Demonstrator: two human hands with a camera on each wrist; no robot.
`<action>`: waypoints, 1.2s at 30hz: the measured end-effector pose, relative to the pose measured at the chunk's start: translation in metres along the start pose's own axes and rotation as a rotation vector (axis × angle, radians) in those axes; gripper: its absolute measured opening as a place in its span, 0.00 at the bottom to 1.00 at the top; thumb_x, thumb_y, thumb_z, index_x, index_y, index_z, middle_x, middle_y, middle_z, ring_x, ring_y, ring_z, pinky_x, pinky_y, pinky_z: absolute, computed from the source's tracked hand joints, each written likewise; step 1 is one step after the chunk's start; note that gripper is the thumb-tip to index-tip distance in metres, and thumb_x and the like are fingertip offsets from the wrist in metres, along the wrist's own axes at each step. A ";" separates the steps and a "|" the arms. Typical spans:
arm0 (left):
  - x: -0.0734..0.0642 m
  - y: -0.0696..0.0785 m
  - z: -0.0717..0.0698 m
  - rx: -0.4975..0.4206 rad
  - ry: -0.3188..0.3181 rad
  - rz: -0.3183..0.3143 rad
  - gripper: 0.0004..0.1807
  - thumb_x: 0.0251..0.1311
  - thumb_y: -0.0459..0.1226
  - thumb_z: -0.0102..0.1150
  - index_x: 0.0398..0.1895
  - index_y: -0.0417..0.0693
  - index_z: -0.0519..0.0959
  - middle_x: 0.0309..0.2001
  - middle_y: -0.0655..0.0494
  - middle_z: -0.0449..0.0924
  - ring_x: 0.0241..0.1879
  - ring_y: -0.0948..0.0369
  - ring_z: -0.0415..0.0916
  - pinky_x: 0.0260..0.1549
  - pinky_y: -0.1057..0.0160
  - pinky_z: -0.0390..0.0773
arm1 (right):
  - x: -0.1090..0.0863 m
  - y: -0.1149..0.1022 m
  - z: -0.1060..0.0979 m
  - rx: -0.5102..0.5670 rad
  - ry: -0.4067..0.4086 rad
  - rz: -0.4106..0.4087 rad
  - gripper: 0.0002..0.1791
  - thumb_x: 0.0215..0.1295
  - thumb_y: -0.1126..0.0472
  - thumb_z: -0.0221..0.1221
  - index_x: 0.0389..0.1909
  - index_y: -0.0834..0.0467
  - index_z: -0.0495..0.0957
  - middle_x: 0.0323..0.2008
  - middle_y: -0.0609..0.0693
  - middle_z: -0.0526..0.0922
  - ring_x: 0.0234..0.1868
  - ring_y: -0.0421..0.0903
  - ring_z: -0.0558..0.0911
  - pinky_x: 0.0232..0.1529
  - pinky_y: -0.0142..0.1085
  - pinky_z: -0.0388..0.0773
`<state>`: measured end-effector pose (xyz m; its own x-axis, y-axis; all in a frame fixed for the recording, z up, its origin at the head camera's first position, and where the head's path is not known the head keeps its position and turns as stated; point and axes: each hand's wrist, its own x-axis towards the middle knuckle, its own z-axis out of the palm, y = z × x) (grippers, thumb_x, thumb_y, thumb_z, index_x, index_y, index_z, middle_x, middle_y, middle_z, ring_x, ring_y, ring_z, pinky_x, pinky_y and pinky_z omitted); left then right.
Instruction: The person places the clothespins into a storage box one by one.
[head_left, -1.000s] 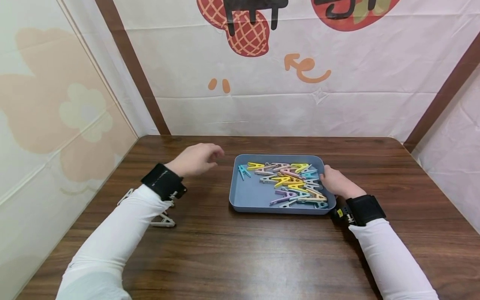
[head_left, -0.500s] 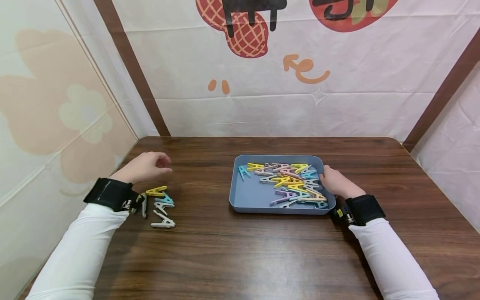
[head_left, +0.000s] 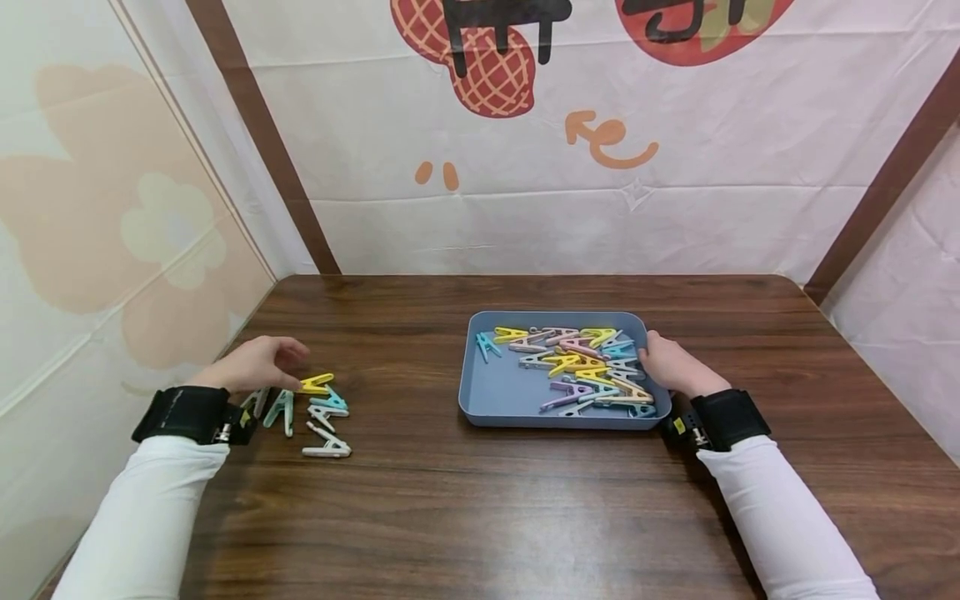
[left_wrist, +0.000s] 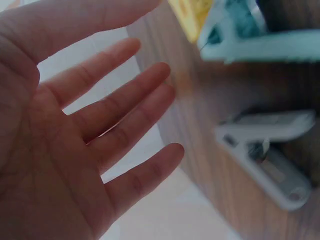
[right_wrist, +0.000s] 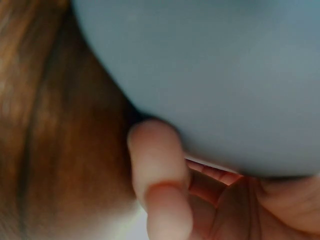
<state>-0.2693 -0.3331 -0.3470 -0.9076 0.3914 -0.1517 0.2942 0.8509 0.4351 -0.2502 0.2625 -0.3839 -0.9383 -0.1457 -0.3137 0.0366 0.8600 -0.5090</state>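
Note:
My left hand (head_left: 255, 364) hovers at the left of the table, fingers loosely spread, beside a small group of clothespins. A yellow clothespin (head_left: 316, 384) lies right at its fingertips. Near it are a blue clothespin (head_left: 331, 397), a pale green one (head_left: 281, 410) and a white one (head_left: 327, 448). The left wrist view has the palm facing the camera with nothing in it, and a grey clothespin (left_wrist: 270, 150) alongside. My right hand (head_left: 681, 367) grips the right wall of a blue-grey tray (head_left: 491, 400). Fingers (right_wrist: 157, 155) bend against the tray's outer side in the right wrist view.
Inside the tray, clothespins in yellow, pink, purple, blue and grey lie heaped toward its right side, with a light blue clothespin (head_left: 487, 345) at its left end. White printed sheets (head_left: 480, 225) hang behind and beside the wooden table (head_left: 450, 500).
My left hand has moved left and toward me from near the tray to the loose clothespins, uncovering several of them. The right hand and the tray have stayed in place.

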 end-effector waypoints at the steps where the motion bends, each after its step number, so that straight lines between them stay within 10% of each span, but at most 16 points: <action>1: 0.000 0.001 0.003 -0.002 0.002 0.007 0.29 0.48 0.35 0.72 0.52 0.28 0.74 0.47 0.32 0.78 0.49 0.37 0.74 0.45 0.44 0.74 | 0.000 0.000 0.000 0.000 0.000 0.002 0.28 0.78 0.63 0.36 0.67 0.79 0.43 0.50 0.72 0.67 0.34 0.54 0.73 0.25 0.40 0.69; 21: 0.011 0.022 0.022 0.059 -0.011 0.007 0.15 0.48 0.35 0.72 0.39 0.38 0.82 0.30 0.57 0.81 0.30 0.60 0.73 0.31 0.58 0.71 | -0.002 -0.003 -0.001 -0.016 0.007 0.020 0.28 0.77 0.63 0.36 0.67 0.79 0.44 0.51 0.73 0.67 0.34 0.54 0.73 0.26 0.39 0.70; 36: 0.008 0.024 0.016 0.090 0.027 -0.004 0.15 0.50 0.34 0.71 0.40 0.35 0.81 0.34 0.51 0.82 0.34 0.55 0.76 0.35 0.51 0.74 | -0.001 -0.005 -0.002 -0.052 0.018 0.025 0.29 0.77 0.63 0.36 0.66 0.81 0.44 0.58 0.78 0.64 0.45 0.60 0.74 0.31 0.41 0.72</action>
<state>-0.2649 -0.3041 -0.3523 -0.9162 0.3793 -0.1289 0.3150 0.8809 0.3532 -0.2502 0.2590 -0.3794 -0.9434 -0.1155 -0.3110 0.0426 0.8875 -0.4588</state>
